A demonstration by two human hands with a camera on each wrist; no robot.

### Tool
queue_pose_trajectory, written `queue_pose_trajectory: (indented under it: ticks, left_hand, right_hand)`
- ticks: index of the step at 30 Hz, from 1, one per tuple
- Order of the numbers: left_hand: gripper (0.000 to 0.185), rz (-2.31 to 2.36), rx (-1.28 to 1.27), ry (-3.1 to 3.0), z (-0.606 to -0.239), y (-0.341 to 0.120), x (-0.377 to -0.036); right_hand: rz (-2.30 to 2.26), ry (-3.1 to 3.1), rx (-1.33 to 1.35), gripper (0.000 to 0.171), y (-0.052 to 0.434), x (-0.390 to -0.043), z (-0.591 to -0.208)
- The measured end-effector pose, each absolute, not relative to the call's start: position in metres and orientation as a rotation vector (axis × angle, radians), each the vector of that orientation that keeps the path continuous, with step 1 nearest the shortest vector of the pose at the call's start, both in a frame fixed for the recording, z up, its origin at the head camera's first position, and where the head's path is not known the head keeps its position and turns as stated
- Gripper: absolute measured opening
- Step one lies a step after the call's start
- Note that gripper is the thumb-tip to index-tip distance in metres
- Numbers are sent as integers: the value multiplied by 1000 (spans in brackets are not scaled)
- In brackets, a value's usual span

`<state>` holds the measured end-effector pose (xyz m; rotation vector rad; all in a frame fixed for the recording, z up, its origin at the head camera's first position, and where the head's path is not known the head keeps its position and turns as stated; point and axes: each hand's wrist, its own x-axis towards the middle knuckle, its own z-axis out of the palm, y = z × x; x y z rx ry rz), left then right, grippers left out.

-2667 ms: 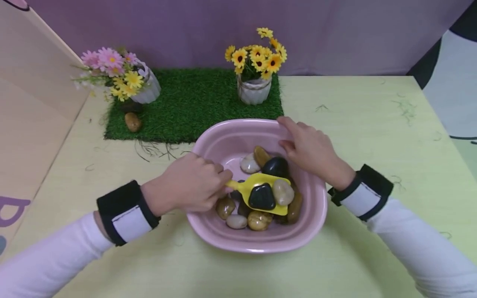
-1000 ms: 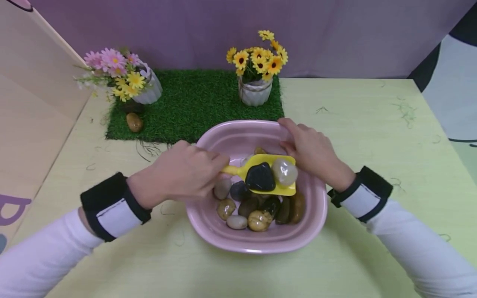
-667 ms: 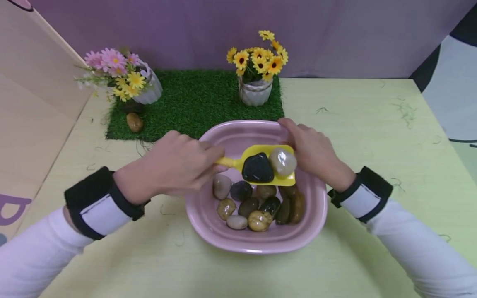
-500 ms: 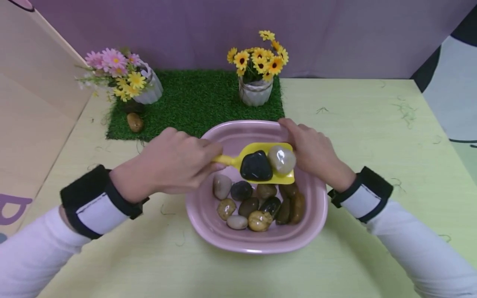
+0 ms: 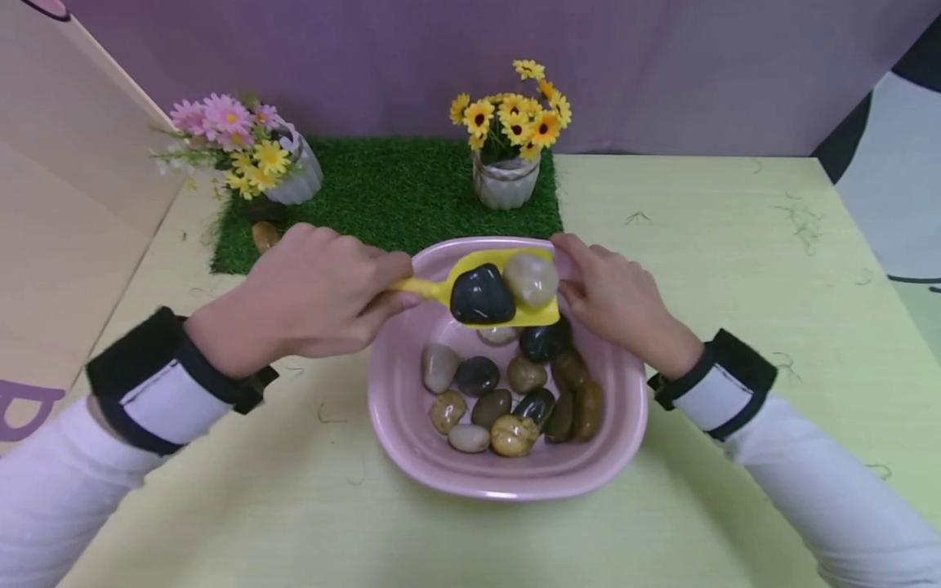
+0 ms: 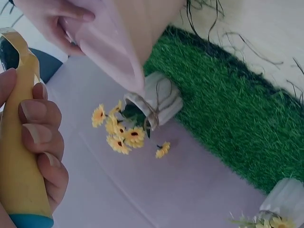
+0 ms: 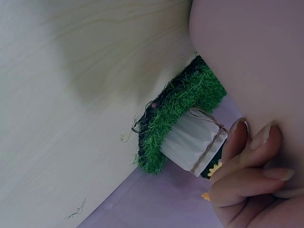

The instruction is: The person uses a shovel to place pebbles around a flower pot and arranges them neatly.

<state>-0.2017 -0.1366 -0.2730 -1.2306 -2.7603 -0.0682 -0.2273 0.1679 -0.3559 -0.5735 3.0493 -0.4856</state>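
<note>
Your left hand [image 5: 316, 290] was curled round the handle of a yellow scoop [image 5: 439, 291], near the far left edge of a pink basin [image 5: 507, 488]. The scoop lay between your two hands, its blade above the far part of the basin and its tip just beside your right thumb. On the blade sat a black stone [image 5: 482, 295], nearer your left hand, and a pale stone [image 5: 530, 279], nearer your right. Your right hand [image 5: 617, 286] gripped the basin's far right rim, thumb inside, bent fingers against the outer wall. Below the scoop, brown, grey, black and whitish stones [image 5: 512, 436] rested in the basin, and a green turf mat [image 5: 382, 188] lay beyond it.
</note>
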Motion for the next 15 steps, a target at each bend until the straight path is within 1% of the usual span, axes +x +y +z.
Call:
queue_pose_trajectory:
  ticks: [5,15]
  left_hand:
    - [34,-44,-1170,-2770,-270,-144,-205]
    - [32,-36,-1032,-2842,-266,-157,-217]
  right_hand:
    - [-488,3041,-567,49,167,-227,-356]
    - [-494,3039,-585,48,168,-227,-356]
